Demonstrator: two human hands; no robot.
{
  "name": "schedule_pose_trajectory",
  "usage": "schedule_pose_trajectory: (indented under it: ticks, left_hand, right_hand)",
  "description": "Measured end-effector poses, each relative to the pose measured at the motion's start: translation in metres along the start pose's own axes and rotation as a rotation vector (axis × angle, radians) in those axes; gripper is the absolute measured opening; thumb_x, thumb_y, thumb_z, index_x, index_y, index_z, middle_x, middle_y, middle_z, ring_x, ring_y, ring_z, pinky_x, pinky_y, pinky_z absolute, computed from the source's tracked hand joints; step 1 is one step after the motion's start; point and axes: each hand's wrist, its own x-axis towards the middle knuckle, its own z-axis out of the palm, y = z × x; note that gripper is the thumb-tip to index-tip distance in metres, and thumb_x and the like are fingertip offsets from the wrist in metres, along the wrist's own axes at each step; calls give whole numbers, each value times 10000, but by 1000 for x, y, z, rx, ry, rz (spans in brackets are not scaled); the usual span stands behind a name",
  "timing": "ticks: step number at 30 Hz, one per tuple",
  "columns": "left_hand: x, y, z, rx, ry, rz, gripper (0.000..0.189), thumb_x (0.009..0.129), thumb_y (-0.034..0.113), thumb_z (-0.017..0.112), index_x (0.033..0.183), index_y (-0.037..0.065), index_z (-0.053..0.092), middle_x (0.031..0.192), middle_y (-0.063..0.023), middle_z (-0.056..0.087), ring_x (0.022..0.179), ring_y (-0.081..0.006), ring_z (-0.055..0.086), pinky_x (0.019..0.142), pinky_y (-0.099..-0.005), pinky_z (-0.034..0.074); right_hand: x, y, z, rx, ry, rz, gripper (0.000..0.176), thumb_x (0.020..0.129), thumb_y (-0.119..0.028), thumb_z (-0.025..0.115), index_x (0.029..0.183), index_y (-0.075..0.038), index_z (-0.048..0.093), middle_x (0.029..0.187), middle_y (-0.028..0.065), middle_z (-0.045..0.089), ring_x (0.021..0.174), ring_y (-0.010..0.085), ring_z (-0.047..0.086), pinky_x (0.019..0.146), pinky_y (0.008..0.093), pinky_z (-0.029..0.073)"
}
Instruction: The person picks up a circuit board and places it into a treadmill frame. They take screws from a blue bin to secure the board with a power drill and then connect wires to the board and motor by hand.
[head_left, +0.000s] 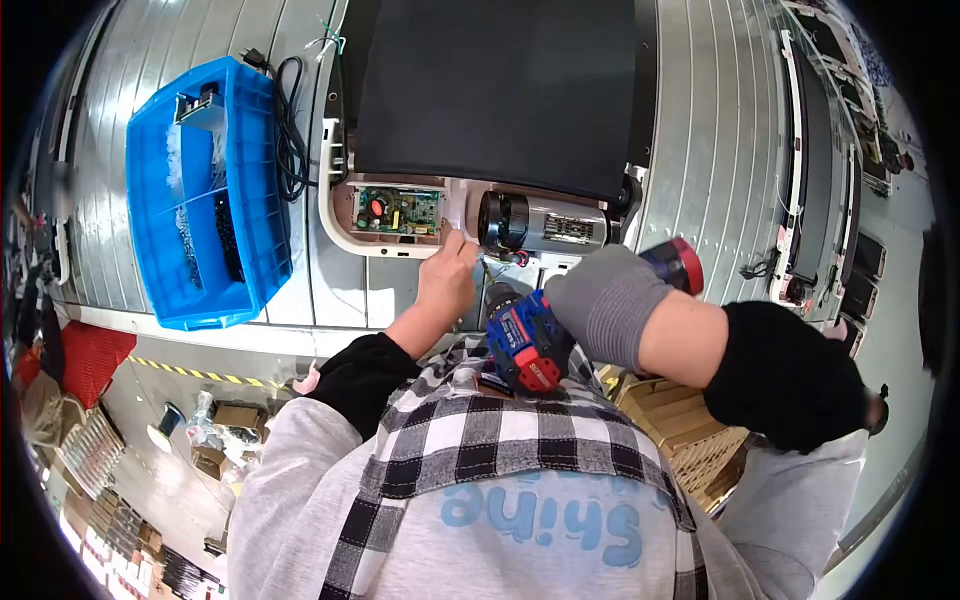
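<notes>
My right hand (608, 300), in a grey knit glove, is wrapped round a blue and red cordless drill (524, 340). The drill is close to my apron, its chuck towards the white housing (400, 247) of a treadmill base. Bare and pinched closed, my left hand (447, 275) is at the front edge of this housing; what its fingertips hold is hidden. Just beyond them, to the left, a green circuit board (398, 211) sits inside the housing. A silver and black motor (545, 222) lies to its right.
A black running belt (495, 90) stretches away behind the motor. To the left, a blue divided bin (262, 190) holds small parts, beside a coiled black cable (290, 140). Metal rollers (700, 130) form the work surface. Another treadmill base (815, 150) stands at the right.
</notes>
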Motion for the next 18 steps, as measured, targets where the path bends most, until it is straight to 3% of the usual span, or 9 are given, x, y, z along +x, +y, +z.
schedule_pose_trajectory:
  ticks: [4, 5, 9, 10, 11, 13, 14, 17, 18]
  left_hand:
    - [-2, 0, 4, 20, 31, -62, 210, 649, -53, 533, 847, 18, 543, 924, -142, 504, 665, -369, 590, 568, -460, 486]
    - [-2, 2, 3, 7, 69, -77, 158, 668, -41, 531, 810, 25, 557, 929, -138, 511, 663, -371, 595, 565, -462, 484]
    - [-8, -1, 12, -16, 193, -92, 140, 660, -34, 536, 764, 51, 575, 914, -120, 527, 656, -362, 598, 562, -466, 476]
    - [-8, -7, 16, 17, 175, -106, 140, 658, -28, 540, 765, 55, 577, 916, -119, 529, 651, -361, 598, 561, -466, 475]
    - [-8, -6, 16, 90, 167, -106, 112, 757, 32, 525, 807, 91, 605, 891, -87, 543, 662, -340, 597, 561, -447, 470]
    - [-8, -4, 20, 94, 202, -119, 102, 761, 35, 521, 798, 88, 601, 875, -91, 538, 653, -340, 592, 562, -454, 466]
    - [-9, -5, 18, 106, 148, -147, 108, 765, 52, 542, 845, 90, 605, 925, -92, 545, 719, -342, 600, 606, -448, 479]
    - [-24, -7, 9, -3, 250, -189, 151, 769, 65, 575, 912, 97, 611, 1003, -93, 544, 819, -337, 598, 669, -436, 488]
    - [-29, -8, 11, -24, 250, -235, 258, 772, 69, 600, 1025, 118, 598, 1062, -90, 534, 889, -336, 586, 714, -432, 487]
  right_hand:
    - [2, 4, -4, -161, -7, -32, 348, 709, -223, 646, 1005, -49, 595, 763, 158, 646, 721, 319, 646, 666, 389, 518]
    - [-1, 7, 7, -128, 43, -17, 176, 706, -104, 593, 871, -48, 625, 717, 149, 637, 697, 317, 644, 637, 393, 515]
    - [-32, -10, 69, 145, 312, 31, 162, 701, -124, 594, 843, -49, 577, 707, 155, 621, 705, 346, 626, 635, 428, 498]
    - [-40, -20, 80, 210, 271, 98, 190, 703, -152, 597, 866, -63, 557, 702, 142, 620, 697, 338, 623, 623, 436, 486]
    - [-54, -28, 101, 295, 318, 145, 214, 710, -186, 607, 887, -83, 546, 687, 128, 616, 692, 327, 624, 608, 427, 484]
    - [-75, -44, 146, 458, 430, 219, 273, 707, -240, 643, 944, -132, 561, 726, 130, 614, 695, 332, 614, 610, 421, 480]
    - [-87, -53, 160, 543, 448, 227, 326, 700, -264, 661, 990, -145, 569, 721, 138, 613, 698, 337, 614, 605, 411, 485]
    - [-94, -73, 218, 735, 502, 316, 430, 701, -308, 683, 1091, -164, 573, 829, 129, 640, 758, 333, 620, 667, 383, 504]
    - [-95, -76, 243, 791, 517, 340, 427, 702, -311, 682, 1088, -163, 575, 828, 129, 641, 757, 333, 621, 665, 383, 504]
